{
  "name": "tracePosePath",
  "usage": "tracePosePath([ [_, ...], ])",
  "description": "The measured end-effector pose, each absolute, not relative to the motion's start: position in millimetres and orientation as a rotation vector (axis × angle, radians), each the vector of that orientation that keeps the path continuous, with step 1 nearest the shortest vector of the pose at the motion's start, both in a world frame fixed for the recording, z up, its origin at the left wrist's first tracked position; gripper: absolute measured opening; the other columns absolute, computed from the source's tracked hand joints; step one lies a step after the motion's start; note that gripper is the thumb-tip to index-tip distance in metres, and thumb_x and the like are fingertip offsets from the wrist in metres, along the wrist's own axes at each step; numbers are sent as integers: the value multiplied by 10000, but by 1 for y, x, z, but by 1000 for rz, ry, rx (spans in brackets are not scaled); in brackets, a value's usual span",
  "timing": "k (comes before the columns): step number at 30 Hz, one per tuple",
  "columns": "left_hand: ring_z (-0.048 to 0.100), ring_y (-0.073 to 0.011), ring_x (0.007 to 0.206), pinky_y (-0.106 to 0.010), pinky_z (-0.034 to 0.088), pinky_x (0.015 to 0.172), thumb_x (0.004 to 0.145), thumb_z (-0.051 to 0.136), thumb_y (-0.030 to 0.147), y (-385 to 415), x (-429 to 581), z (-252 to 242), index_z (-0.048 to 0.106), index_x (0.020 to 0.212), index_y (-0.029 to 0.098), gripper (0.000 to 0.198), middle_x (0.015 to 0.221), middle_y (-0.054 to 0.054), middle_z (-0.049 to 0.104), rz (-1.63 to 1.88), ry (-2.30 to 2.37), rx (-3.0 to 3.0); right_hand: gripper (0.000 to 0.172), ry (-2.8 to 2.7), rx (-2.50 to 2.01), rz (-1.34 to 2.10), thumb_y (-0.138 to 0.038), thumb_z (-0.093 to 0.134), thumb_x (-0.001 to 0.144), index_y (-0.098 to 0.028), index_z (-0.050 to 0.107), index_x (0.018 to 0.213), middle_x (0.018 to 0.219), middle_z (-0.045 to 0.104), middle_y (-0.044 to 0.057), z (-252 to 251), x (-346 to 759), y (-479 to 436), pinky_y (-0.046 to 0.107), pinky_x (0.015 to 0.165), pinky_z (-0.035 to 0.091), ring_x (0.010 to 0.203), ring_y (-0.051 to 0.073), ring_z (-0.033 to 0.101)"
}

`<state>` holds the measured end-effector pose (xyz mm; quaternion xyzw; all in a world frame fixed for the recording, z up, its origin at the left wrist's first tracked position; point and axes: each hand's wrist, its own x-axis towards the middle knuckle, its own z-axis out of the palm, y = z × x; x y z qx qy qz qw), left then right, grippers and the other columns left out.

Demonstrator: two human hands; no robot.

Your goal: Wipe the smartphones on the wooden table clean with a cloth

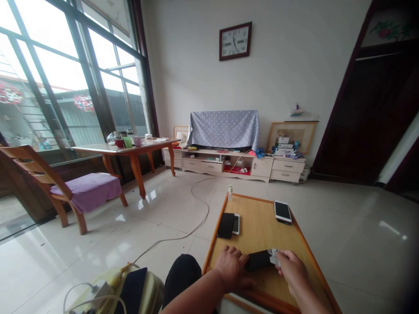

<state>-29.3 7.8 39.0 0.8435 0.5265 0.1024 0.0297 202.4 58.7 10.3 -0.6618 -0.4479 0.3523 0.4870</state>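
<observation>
My left hand point(231, 266) rests over the near part of the wooden tabletop, its fingers closed on the left end of a black, flat, phone-sized object point(258, 261). Whether that is a phone or only its case, I cannot tell. A crumpled white tissue point(274, 257) is pinched in my right hand point(293, 268) and touches the object's right end. Beyond my left hand lies a black phone cover point(225, 225) with a white phone point(236, 224) partly showing from it. A white-framed phone point(282, 211) with a dark screen lies near the right edge.
A pump bottle point(230, 192) stands at the far left corner of the small table point(253, 205). At lower left, a dark tablet-like slab point(131, 290) and a power strip point(98, 292) sit on a yellowish stool point(153, 285). A cable point(183, 236) crosses the floor.
</observation>
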Motion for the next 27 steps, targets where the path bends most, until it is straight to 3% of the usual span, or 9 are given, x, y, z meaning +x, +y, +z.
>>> tracePosePath([
  [4,582,-266,994,-422,403,905,870,596,425,1,-29,29,607,1202,267,368,1022,-80,689,395,1644,2562,451,-1078,-1662,884,-611,604,692,-195,694,842,671,735,83,5,206,66,317,517,486,602,259,682],
  [9,589,-252,968,-424,393,912,953,491,451,2,-23,22,639,1114,255,294,968,-75,697,448,1690,2481,520,-1211,-1639,667,-673,535,779,-208,713,929,888,773,89,1,216,70,339,702,519,798,274,702],
  [16,601,-236,957,-399,410,903,985,432,441,5,-24,23,650,1084,240,312,994,-78,705,498,1730,2392,538,-1424,-1538,537,-689,496,831,-219,697,999,1018,757,98,10,197,55,335,775,519,906,276,694],
  [27,595,-226,931,-354,454,842,901,547,306,8,-26,23,630,1035,219,180,1008,-71,700,473,1718,2370,447,-1714,-1224,793,-635,491,891,-257,721,958,1020,756,74,19,121,15,326,853,532,944,256,696],
])
